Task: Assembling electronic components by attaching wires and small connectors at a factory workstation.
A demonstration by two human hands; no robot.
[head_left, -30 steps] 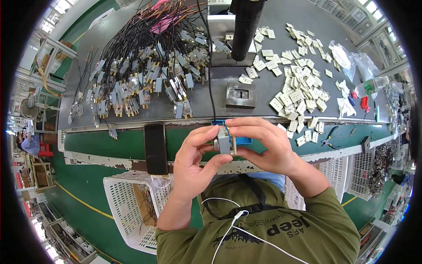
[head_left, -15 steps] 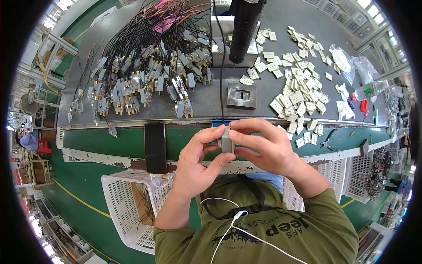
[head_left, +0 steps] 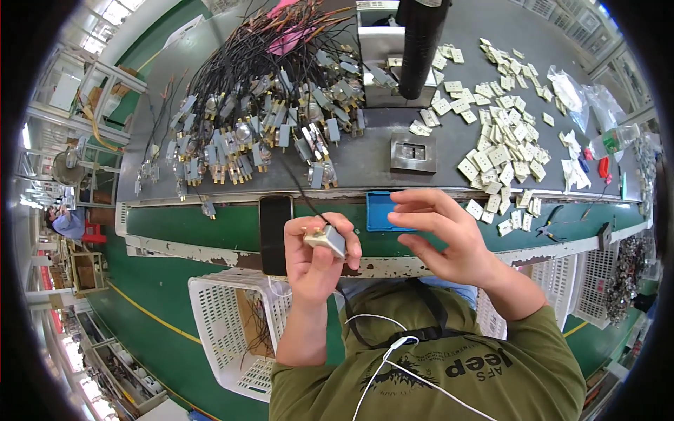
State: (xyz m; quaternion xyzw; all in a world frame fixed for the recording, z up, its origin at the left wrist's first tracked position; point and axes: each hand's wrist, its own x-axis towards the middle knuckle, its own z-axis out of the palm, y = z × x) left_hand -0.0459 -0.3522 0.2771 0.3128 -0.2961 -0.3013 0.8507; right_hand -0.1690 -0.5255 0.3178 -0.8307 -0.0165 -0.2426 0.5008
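My left hand [head_left: 306, 270] is closed around a small grey plug body [head_left: 331, 241] with a cream face and brass-coloured pins. From it a black cord [head_left: 300, 181] runs up toward the bench. To the right, my right hand [head_left: 446, 238] is raised with its fingers apart and holds nothing. Its fingertips are beside a shallow blue tray [head_left: 380, 212]. On the bench beyond it sits a metal block with a slot [head_left: 413, 155].
Black cords with grey plug bodies [head_left: 232, 140] lie heaped at the far left. Cream plates [head_left: 505, 151] are scattered at the right, near pliers [head_left: 550, 228]. A press [head_left: 421, 52] stands at the back. A phone [head_left: 275, 235] lies at the near edge, above a white crate [head_left: 228, 330].
My hands have parted. The left moved down and left with the plug body, now tilted with its cream face showing. The right let go and opened. The whole view shifted slightly.
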